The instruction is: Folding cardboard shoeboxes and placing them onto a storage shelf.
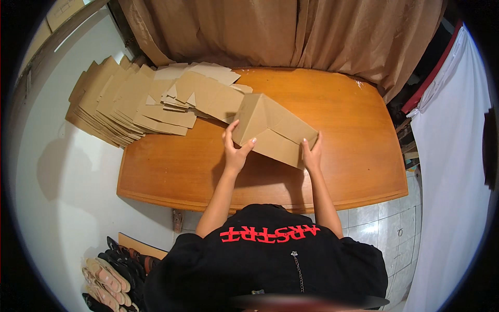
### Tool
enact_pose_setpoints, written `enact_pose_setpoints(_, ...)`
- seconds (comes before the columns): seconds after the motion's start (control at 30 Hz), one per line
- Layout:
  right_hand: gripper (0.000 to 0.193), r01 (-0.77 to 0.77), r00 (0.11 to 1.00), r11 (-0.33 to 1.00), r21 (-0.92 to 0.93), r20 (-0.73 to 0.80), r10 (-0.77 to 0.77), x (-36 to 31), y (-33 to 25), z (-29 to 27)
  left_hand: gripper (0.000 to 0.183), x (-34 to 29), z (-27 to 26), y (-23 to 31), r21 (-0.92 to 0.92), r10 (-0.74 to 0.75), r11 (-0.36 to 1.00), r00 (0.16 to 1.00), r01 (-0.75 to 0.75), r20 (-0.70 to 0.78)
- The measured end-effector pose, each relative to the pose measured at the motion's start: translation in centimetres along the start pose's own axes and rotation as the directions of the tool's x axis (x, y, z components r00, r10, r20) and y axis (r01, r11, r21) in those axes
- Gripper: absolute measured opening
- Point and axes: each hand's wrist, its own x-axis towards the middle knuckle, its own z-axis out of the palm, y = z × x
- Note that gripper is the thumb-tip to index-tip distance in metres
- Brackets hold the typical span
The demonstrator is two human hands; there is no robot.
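Note:
A brown cardboard box [283, 144], partly folded into shape with its inside facing me, is held tilted above the wooden table [358, 171]. My left hand [237, 148] grips its left end, thumb on the front edge and fingers round the side wall. At the right end my right hand [312, 152] pinches the wall, with the thumb inside and fingers behind. Just beyond the box's left end lies a spread pile of flat cardboard blanks [122, 99], fanned across the table's far left.
A brown curtain [234, 31] hangs behind the table, and a white wall [52, 156] stands at the left. White cloth [449, 130] hangs at the right. Several pairs of sandals [109, 275] lie on the floor at lower left. Pale tiles [382, 229] show below the table.

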Motion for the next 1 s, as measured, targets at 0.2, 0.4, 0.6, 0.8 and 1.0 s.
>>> enact_pose_setpoints(0.2,0.063,-0.415,0.828,0.895,0.163,0.476,0.297,0.9,-0.7,0.0,0.091,-0.2,1.3,4.2,0.374,0.482,0.822,0.874,-0.429,-0.058)
enact_pose_setpoints(0.4,0.070,-0.621,0.687,0.685,0.381,0.685,0.242,1.5,-5.3,-1.8,0.074,-3.1,3.1,-1.3,0.400,0.656,0.599,0.712,-0.693,0.250)
enact_pose_setpoints(0.6,0.096,-0.709,0.601,0.687,0.158,0.645,0.472,1.0,-4.9,-0.4,0.068,-5.9,5.5,-4.3,0.381,0.605,0.552,0.671,-0.741,0.429)
enact_pose_setpoints(0.8,0.084,-0.687,0.682,0.709,0.160,0.479,0.552,1.3,3.2,2.6,0.050,-7.5,3.4,-6.5,0.466,0.604,0.630,0.770,-0.620,0.208)
enact_pose_setpoints(1.0,0.060,-0.677,0.734,0.491,0.548,0.462,0.498,1.1,5.1,2.6,0.071,-4.3,-1.3,-8.4,0.477,0.243,0.861,0.967,-0.177,-0.080)
